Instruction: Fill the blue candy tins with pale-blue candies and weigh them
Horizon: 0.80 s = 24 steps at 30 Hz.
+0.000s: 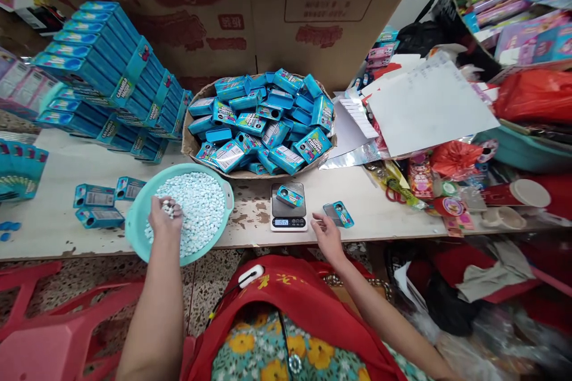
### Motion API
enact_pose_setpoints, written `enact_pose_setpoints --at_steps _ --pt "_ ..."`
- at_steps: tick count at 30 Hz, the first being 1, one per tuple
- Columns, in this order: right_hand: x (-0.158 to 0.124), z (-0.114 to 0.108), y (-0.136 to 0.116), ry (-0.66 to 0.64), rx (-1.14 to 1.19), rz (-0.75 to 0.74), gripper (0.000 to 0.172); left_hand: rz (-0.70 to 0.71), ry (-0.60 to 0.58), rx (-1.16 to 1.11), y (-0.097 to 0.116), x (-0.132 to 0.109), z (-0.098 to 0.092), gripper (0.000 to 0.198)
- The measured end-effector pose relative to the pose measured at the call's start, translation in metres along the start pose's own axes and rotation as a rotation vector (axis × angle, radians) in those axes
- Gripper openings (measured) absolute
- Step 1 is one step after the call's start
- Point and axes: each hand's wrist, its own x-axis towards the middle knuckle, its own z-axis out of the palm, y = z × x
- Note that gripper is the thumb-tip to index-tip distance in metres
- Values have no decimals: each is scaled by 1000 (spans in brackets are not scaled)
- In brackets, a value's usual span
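Note:
My left hand [165,213] is over a turquoise plastic bowl [229,197] full of small pale candies [201,214]. Several of the candies lie in its curled fingers. Just right of a small digital scale [289,224], my right hand [327,237] rests near the table's front edge, empty, with its fingers apart. On the scale's dark plate sits one blue candy box [290,195]; the display is lit. Another blue box [338,214] lies on the table beyond my right fingertips, apart from the scale.
Behind the scale, a cut-down carton [187,146] holds a heap of blue boxes. Stacked display packs [107,71] stand at the left, and several loose boxes [95,196] lie beside the bowl. Papers [429,107] and scissors [395,193] are at right. A red chair [49,333] stands below.

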Motion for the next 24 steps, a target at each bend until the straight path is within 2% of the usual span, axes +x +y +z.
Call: enact_pose_setpoints --at_steps 2,4,6,8,11,14,18,21,24 --pt "-1 2 -1 3 10 -6 37 -118 -43 -86 11 -9 5 39" --pt "-2 4 -1 7 21 -13 37 -236 -116 -194 18 -30 29 41" --pt "-2 5 -2 16 28 -21 35 -311 -235 -270 18 -61 69 45" --pt "-2 6 -5 28 32 -32 34 -339 -387 -250 11 -95 117 49" --pt "3 8 -15 53 10 -111 34 -280 -470 -192 -8 -137 182 51" --pt "15 13 -30 81 -42 -243 40 -131 -413 -172 -27 -154 224 50" --pt "36 20 -43 80 -57 -326 42 24 -306 -31 -46 -154 250 48" --pt "44 21 -43 69 -27 -310 43 100 -286 79 -54 -155 258 46" --pt "45 18 -40 50 12 -296 43 148 -276 97 -56 -158 261 44"
